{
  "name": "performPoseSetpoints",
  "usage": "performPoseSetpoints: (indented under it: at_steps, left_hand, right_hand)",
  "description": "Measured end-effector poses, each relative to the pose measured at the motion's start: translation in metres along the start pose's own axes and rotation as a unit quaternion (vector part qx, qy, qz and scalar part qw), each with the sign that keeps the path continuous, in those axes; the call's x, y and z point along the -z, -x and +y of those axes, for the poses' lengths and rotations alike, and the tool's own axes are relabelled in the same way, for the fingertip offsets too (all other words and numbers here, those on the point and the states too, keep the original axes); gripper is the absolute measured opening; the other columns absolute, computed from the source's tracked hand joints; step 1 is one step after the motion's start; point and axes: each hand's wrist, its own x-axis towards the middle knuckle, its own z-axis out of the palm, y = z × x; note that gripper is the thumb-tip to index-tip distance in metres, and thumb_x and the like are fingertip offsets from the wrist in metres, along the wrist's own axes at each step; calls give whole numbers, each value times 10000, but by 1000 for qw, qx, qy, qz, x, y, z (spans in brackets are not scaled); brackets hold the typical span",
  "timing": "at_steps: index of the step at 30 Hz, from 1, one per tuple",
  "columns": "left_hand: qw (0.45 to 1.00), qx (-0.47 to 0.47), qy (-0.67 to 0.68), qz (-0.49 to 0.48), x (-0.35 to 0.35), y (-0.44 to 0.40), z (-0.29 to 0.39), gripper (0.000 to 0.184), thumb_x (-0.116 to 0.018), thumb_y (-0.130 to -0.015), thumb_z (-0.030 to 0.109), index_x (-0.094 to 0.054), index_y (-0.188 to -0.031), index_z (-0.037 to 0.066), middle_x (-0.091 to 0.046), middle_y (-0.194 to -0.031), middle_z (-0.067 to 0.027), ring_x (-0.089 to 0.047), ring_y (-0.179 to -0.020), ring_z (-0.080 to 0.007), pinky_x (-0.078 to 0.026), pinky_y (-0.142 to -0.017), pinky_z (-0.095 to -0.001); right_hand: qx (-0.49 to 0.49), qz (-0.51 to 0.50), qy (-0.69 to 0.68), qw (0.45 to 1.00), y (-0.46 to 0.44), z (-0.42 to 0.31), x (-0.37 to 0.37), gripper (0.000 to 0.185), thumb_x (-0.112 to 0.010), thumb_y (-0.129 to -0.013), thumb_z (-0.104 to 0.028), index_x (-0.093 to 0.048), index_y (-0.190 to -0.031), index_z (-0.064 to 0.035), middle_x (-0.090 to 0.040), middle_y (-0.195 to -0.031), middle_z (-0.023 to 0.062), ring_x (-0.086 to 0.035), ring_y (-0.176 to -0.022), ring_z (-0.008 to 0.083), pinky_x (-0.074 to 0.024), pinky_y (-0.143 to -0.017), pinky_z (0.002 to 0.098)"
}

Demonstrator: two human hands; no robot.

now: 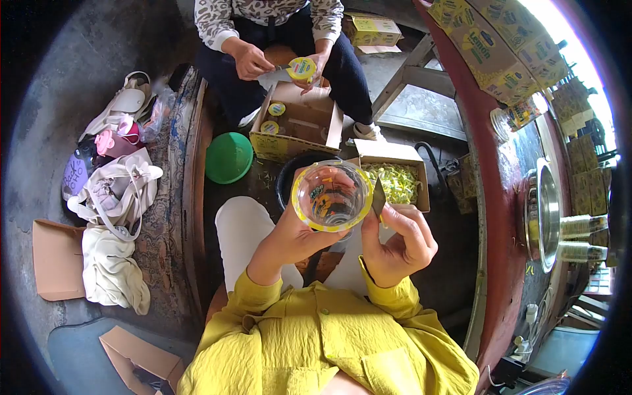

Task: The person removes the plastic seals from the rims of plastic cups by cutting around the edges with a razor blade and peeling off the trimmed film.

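My left hand (295,236) is wrapped round a clear plastic cup (322,201) with a yellow rim, its round end facing me. Coloured print and my fingers show through the plastic. Between the thumb and fingers of my right hand (399,243) is a small knife (378,197), its dark blade pointing up beside the cup's right rim. Whether the blade touches the rim I cannot tell. Just beyond the cup, a carton (423,193) holds yellow-green strips (395,184). Partly hidden behind the cup is a black tub (284,179).
Opposite me, a person (247,60) holds a yellow-lidded cup (302,69) and a knife. A box (273,150) with lidded cups stands between us. A green basin (229,158) lies left; a red-edged counter (503,197) with a metal basin (548,217) runs along the right.
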Motion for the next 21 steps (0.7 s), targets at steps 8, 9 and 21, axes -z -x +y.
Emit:
performPoseSetpoints:
  at_steps: [8, 9, 21]
  left_hand:
    - [994, -26, -106, 16, -2, 2, 6, 669, -713, -674, 50, -301, -1201, 40, -403, -1143, -98, -450, -1058, -163, -403, -881, -290]
    - [995, -27, -99, 15, -1, 2, 5, 669, -716, -671, 51, -306, -1200, 38, -401, -1140, -93, -451, -1056, -161, -404, -882, -287]
    - [998, 21, -58, -12, 5, 4, 3, 628, -717, -674, 55, -354, -1185, 25, -386, -1117, -74, -452, -1037, -152, -412, -861, -271]
  right_hand:
    - [8, 10, 36, 999, -2, 0, -2, 192, -679, -598, 89, -626, -756, -7, -587, -618, 100, -577, -535, 166, -452, -497, 221]
    - [9, 12, 38, 999, -2, 1, -2, 188, -680, -600, 88, -624, -752, -8, -587, -617, 100, -576, -534, 166, -450, -495, 221]
    - [9, 3, 47, 999, -1, 2, -4, 209, -672, -598, 94, -625, -769, -16, -585, -629, 102, -564, -535, 168, -446, -496, 223]
